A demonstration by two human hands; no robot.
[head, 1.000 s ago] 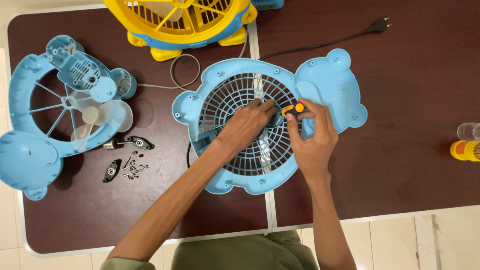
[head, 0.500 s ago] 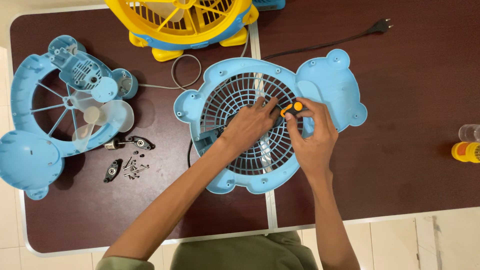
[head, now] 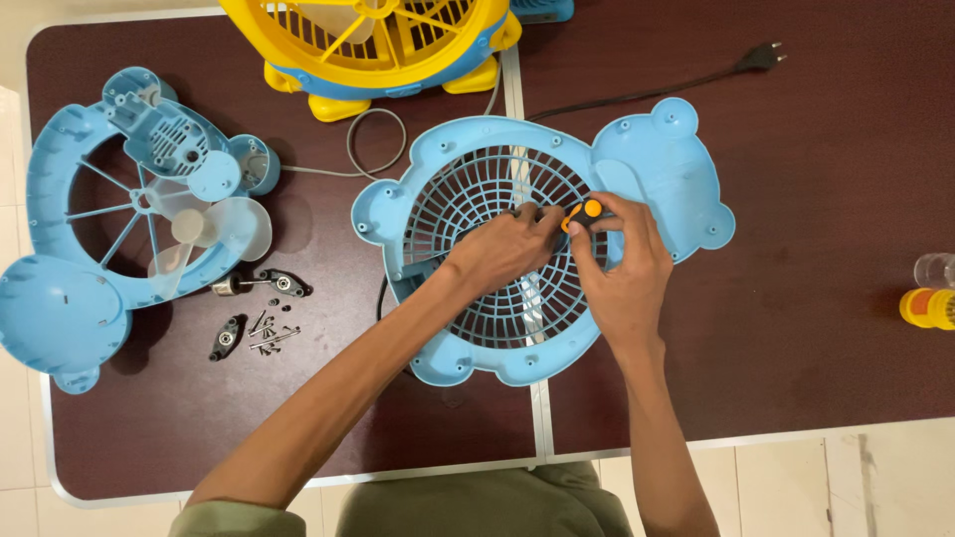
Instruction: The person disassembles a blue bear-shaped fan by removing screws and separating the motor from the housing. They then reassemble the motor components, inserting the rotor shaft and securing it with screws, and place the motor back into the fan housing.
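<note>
head view, looking straight down on a dark brown tabletop (head: 826,328); at its middle lies a light blue bear-shaped fan cover (head: 657,159) with a round grille, flat on the tabletop and lying across the seam between two tabletop halves; the left hand (head: 502,254) rests on the grille, fingers curled and pressing down near the centre, grip not closed round anything that can be made out; the right hand (head: 622,268) sits just beside it, touching fingertip to fingertip, its grip clenched on a small screwdriver with an orange handle (head: 580,213), whose tip is hidden behind the fingers; to the left, well apart, lies the other light blue fan housing (head: 55,308), with its spokes, motor block and a pale translucent blade (head: 214,224) showing; between that housing and the cover, near the left forearm, a small scatter of screws (head: 271,333) and little black parts (head: 227,338) lies on the tabletop; at the top edge stands a yellow fan (head: 378,40) with blue trim, partly cut off; a grey cord loop (head: 376,144) curls below it, and a black cable with a plug (head: 758,57) runs off to the upper right; at the far right edge, a small yellow and red bottle (head: 930,308) beside a clear cup (head: 938,268).
</note>
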